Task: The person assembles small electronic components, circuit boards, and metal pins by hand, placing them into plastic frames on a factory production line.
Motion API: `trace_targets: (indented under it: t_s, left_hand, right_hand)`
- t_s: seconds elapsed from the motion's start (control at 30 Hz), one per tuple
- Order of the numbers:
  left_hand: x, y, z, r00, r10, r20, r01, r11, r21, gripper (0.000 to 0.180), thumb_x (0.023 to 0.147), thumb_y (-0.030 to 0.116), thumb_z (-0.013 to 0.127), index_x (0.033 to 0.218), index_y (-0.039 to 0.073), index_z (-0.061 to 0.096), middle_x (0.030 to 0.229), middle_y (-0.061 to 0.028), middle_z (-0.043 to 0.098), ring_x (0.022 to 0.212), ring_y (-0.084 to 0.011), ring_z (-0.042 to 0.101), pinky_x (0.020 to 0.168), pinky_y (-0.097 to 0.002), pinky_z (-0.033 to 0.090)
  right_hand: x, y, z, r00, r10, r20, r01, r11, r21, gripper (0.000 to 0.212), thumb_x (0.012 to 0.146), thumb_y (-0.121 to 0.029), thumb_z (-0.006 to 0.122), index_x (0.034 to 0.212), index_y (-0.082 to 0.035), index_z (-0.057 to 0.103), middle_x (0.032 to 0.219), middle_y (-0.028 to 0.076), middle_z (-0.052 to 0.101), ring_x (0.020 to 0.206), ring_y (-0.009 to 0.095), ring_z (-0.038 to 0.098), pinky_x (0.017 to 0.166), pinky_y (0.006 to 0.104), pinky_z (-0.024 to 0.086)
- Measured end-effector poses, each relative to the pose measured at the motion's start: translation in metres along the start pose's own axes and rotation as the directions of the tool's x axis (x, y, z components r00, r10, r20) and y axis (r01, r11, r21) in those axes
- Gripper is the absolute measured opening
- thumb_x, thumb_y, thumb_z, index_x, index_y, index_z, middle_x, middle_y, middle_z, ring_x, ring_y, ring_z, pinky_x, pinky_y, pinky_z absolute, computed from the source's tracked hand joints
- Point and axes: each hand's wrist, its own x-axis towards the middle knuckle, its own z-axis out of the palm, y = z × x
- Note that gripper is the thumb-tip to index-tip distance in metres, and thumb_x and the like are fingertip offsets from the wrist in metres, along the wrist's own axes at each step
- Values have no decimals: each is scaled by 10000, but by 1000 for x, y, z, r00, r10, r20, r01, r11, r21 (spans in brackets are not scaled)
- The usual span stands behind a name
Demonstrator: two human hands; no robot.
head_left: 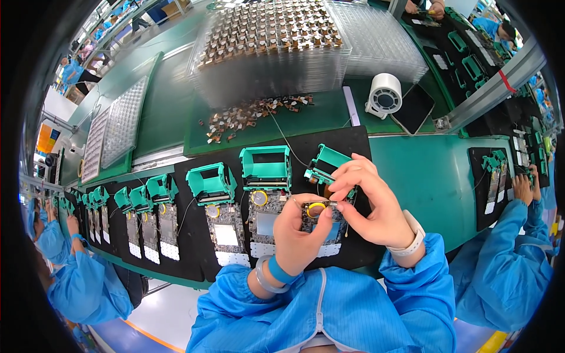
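fingers of the left hand (pixel 297 238) look clamped on a dark speckled rectangular circuit board (pixel 334 232), thumb on its face, forefinger curled to its far edge. fingers of the right hand (pixel 379 209): thumb and fingertip nearly together at that same edge; whether anything is pinched between them, cannot tell.

landmark: the black flat bench mat (pixel 194 253). board is over its right part; lifted or resting, hard to tell. a yellow-ringed round disc (pixel 316 209) shows between left thumb and forefinger. at the board's far end, a green open-framed plastic housing (pixel 331 159), tilted, partly behind the right fingers. two more boards with upright green housings lie on the mat to the left. beyond the mat: scattered small copper-and-silver parts (pixel 235 120), then a stack of clear plastic trays (pixel 265 82). a white round fan (pixel 386 97) past the mat's far right corner.

handling, by judgement: light, stiff, thin; surface parts fragile, housing rigid, joint between them probably weak. best held by the bare long edges, clear of disc and fine wires, housing supported so it doesn't tug.
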Motion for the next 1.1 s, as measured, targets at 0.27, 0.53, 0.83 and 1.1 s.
trace_targets:
  t_s: [0.27, 0.53, 0.83, 1.1]
  left_hand:
    - [0, 16, -19, 951, -275, 143, 249, 952, 179, 382, 865, 46, 621, 1209, -11, 467, 865, -86, 602, 755, -113, 594, 646, -236, 483]
    - [-20, 51, -152, 894, 314, -320, 218, 320, 922, 86, 894, 114, 557, 904, 33, 584, 725, -159, 612, 663, -342, 606, 580, -386, 464]
    - [-38, 52, -168, 901, 46, -431, 144, 906, 398, 117, 930, 124, 581, 907, 10, 591, 724, 59, 535, 655, -9, 446, 567, -172, 353]
    - [-27, 37, -48, 945, -220, 243, 208, 975, 75, 363, 868, 64, 649, 1183, 2, 481, 946, -44, 563, 831, -91, 566, 719, -234, 490]
  right_hand:
    - [-10, 23, 3, 971, -130, -200, 64, 950, -307, 343, 700, -53, 704, 1022, -73, 588, 1179, 127, 563, 1153, 336, 488, 1032, 500, 332]
    - [-83, 59, -8, 777, 525, -347, -434, 847, 308, 138, 912, -79, 582, 1039, -31, 557, 774, -48, 518, 626, 19, 442, 553, 159, 353]
    - [-95, 22, -24, 823, 501, -269, -443, 861, 249, 157, 890, -41, 601, 1024, -22, 521, 866, -12, 534, 789, 51, 491, 711, 189, 400]
    - [-205, 44, -174, 656, 319, -684, -468, 883, -37, 268, 960, -118, 510, 1207, -15, 509, 1228, 81, 543, 1144, 159, 489, 1007, 274, 341]
